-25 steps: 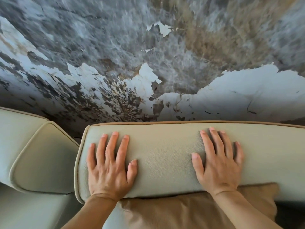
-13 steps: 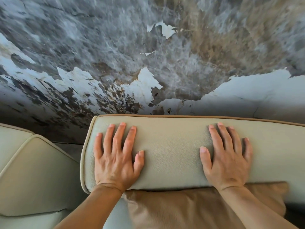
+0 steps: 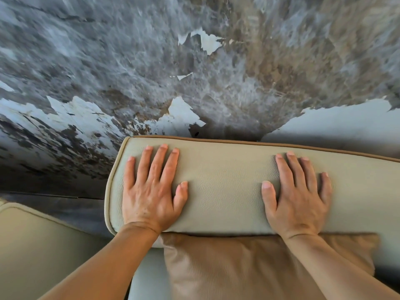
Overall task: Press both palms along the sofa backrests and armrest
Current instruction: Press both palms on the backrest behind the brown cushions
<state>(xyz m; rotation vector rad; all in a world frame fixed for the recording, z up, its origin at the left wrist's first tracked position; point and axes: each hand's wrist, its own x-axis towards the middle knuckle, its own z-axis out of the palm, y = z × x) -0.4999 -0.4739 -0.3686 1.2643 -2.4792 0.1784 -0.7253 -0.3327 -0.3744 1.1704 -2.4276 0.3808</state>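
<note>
Left grip (image 3: 151,191) spread flat | right grip (image 3: 296,195) spread flat | backrest (image 3: 225,187) beneath both

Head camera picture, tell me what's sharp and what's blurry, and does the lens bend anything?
Head view: both hands, left and right, and the cream backrest are sharp, leather grain visible; the peeling wall is streaky-blurred; wide-angle distortion curves wall and backrest edge; lighting soft, no glare.

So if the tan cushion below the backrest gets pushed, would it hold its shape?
Probably not: the tan cushion shows soft creases and looks floppy. Its smooth leather-like skin may slide. The backrest looks firmer under both flat hands.
</note>
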